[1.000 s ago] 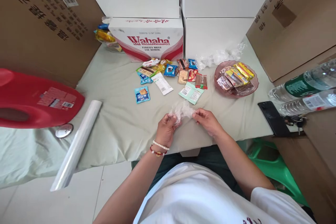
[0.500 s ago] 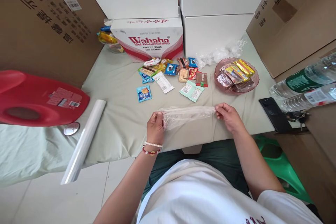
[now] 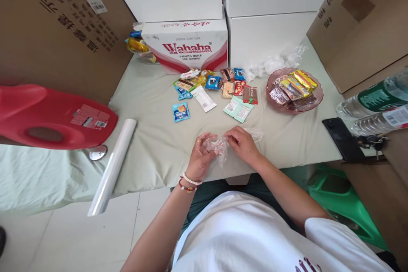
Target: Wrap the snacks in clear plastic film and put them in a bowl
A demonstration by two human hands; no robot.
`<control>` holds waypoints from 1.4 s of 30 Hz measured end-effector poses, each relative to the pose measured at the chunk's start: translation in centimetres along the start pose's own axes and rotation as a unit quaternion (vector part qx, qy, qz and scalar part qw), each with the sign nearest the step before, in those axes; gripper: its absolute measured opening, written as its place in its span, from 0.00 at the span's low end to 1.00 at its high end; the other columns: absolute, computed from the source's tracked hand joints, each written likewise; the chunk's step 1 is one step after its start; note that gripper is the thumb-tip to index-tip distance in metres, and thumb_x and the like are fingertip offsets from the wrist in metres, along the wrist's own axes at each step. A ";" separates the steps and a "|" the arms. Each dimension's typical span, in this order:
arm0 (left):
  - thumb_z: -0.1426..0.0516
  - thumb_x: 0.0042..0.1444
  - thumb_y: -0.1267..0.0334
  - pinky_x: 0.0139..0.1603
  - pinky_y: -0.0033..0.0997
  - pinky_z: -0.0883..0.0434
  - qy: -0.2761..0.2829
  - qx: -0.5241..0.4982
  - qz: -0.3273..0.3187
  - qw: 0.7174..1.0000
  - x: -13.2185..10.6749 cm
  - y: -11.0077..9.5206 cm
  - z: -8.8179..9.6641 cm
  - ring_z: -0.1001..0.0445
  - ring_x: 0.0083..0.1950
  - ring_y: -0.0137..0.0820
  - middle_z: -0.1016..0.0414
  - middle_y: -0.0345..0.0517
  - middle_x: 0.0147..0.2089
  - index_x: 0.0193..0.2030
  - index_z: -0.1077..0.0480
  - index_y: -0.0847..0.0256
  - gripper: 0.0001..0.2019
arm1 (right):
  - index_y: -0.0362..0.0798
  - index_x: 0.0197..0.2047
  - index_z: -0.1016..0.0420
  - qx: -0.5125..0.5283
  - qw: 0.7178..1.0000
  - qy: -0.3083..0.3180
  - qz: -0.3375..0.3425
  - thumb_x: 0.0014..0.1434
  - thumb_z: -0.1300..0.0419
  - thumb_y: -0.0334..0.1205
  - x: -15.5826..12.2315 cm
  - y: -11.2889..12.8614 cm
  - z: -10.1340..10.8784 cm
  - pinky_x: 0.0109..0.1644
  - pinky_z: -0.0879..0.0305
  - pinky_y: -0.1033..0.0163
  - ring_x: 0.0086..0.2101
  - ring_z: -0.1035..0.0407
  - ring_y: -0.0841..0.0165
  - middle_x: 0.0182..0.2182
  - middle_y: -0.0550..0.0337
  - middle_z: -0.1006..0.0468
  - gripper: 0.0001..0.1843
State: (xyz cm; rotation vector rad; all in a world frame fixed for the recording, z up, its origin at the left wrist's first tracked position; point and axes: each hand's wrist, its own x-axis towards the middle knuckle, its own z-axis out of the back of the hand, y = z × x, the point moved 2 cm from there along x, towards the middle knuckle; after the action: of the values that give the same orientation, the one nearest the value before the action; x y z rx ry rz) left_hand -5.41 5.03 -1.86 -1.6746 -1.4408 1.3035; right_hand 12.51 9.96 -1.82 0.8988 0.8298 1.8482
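Note:
Crumpled clear plastic film (image 3: 220, 153) is bunched between my two hands, over the front of the cloth-covered table. My left hand (image 3: 200, 157) curls around the bunch, thumb across it. Fingers of my right hand (image 3: 244, 144) pinch the film from the other side, and a loose end of it shows beyond that hand. Ahead lie several wrapped snacks: a blue packet (image 3: 181, 112), a white packet (image 3: 204, 98), a pale green packet (image 3: 238, 109) and a brown packet (image 3: 250, 94).
A pink glass bowl (image 3: 319, 101) of wrapped snacks stands right of the packets, near more crumpled film (image 3: 276, 63). A film roll (image 3: 113, 165) and a red jug (image 3: 57, 114) lie left. The phone (image 3: 341, 138) and bottles (image 3: 376, 97) are right. A Wahaba-style printed carton (image 3: 188, 46) stands behind.
The film was stretched wide between my hands; now it is gathered into a bunch. My right hand has moved left, close to my left hand. The view has shifted slightly.

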 end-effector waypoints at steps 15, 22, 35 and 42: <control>0.28 0.47 0.50 0.45 0.35 0.22 -0.032 -0.044 0.064 0.996 1.0 -1.2 -0.3 0.22 0.50 0.34 0.20 0.47 0.53 0.43 0.27 0.58 0.22 | 0.52 0.43 0.18 0.084 0.994 -0.064 0.026 0.67 0.40 0.35 -0.8 -0.2 4.1 0.39 0.31 0.64 0.35 0.29 0.70 0.40 0.58 0.23 0.08; 0.26 0.42 0.56 0.38 0.30 0.26 -0.070 -0.010 0.079 0.994 2.0 -0.6 0.5 0.21 0.35 0.30 0.17 0.48 0.39 0.36 0.28 0.62 0.20 | 0.52 0.39 0.20 0.043 0.990 -0.040 0.127 0.67 0.45 0.27 -1.7 1.2 4.6 0.45 0.29 0.61 0.43 0.27 0.68 0.44 0.57 0.25 0.14; 0.33 0.38 0.65 0.48 0.38 0.24 -0.217 0.169 -0.006 0.961 -0.7 -2.8 7.5 0.22 0.48 0.37 0.22 0.46 0.44 0.39 0.28 0.59 0.18 | 0.51 0.41 0.22 -0.016 0.984 -0.146 -0.098 0.66 0.46 0.36 -8.6 -3.5 9.6 0.39 0.29 0.59 0.38 0.26 0.65 0.48 0.53 0.21 0.11; 0.40 0.59 0.58 0.70 0.52 0.38 -0.200 0.473 -0.300 0.803 -1.4 -7.1 0.0 0.33 0.68 0.48 0.29 0.58 0.61 0.50 0.29 0.58 0.14 | 0.48 0.56 0.26 -0.043 0.953 -0.125 -0.271 0.57 0.34 0.59 -2.5 -5.9 8.9 0.42 0.30 0.56 0.36 0.26 0.60 0.37 0.54 0.19 0.29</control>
State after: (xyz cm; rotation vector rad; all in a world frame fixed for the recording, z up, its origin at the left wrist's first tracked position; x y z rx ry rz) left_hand -8.19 5.52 4.82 -0.2565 -1.0520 1.6162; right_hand 23.31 11.45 -2.76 0.7379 0.7382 1.2541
